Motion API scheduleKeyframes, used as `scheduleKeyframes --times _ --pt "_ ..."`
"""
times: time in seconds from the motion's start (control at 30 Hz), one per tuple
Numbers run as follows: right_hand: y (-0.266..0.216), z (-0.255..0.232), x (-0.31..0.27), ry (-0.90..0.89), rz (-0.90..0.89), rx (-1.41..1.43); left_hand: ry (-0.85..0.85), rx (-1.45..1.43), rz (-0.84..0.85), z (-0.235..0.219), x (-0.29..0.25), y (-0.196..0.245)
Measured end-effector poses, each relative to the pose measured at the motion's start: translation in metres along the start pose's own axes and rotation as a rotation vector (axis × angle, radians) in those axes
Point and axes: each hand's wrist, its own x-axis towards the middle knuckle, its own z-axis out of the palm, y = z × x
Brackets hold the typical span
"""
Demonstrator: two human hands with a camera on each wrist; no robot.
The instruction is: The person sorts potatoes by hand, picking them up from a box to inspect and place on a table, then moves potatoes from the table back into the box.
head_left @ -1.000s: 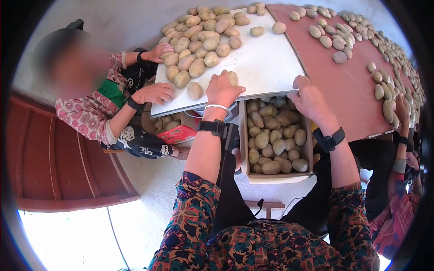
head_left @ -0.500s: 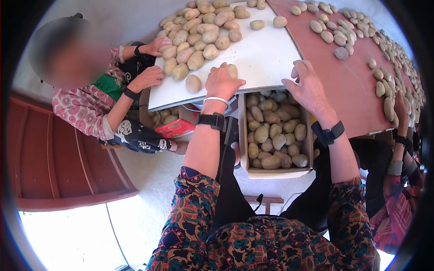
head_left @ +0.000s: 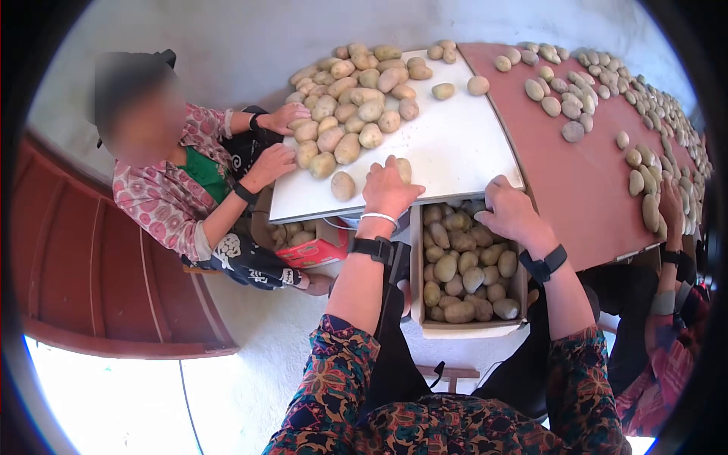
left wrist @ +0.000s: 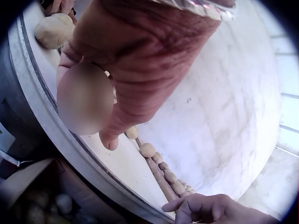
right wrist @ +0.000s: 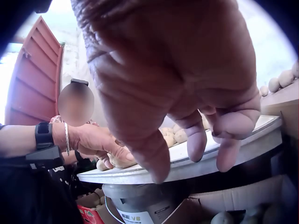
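Note:
On the front edge of the white board [head_left: 462, 144], my left hand [head_left: 388, 191] grips a potato [head_left: 404, 171], which shows beside the thumb. The right wrist view has that potato [right wrist: 122, 161] under the left fingers, at the board's edge. My right hand [head_left: 516, 212] holds nothing; its fingers are loosely bent near the board's front right corner, above the back of a cardboard box [head_left: 470, 331] full of potatoes. A single potato [head_left: 343, 186] lies just left of my left hand. Behind it spreads a heap of potatoes [head_left: 349, 102].
A person [head_left: 205, 171] at the left rests both hands by the heap. Under the board are a red box [head_left: 322, 250] of potatoes and a grey bucket [right wrist: 140, 200]. On the right, a reddish board [head_left: 561, 174] bears many potatoes, and another person's hand [head_left: 670, 205] reaches there.
The head view has tilted, so the scene sits lower. My right hand rose over the board's corner, then came down nearer the box. My left hand has stayed with its potato.

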Motion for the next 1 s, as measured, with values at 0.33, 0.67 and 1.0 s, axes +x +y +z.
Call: scheduleKeyframes --times 0.33,0.67,1.0 --pt "0.001 -0.008 -0.008 0.015 0.034 -0.035 -0.035 0.031 -0.015 0.003 0.001 0.002" --pt "0.001 -0.019 -0.011 -0.133 0.103 -0.088 -0.035 0.021 -0.005 0.005 -0.001 -0.002" --pt "-0.002 -0.013 -0.004 0.153 0.009 0.070 -0.051 0.036 -0.020 0.004 0.001 0.000"
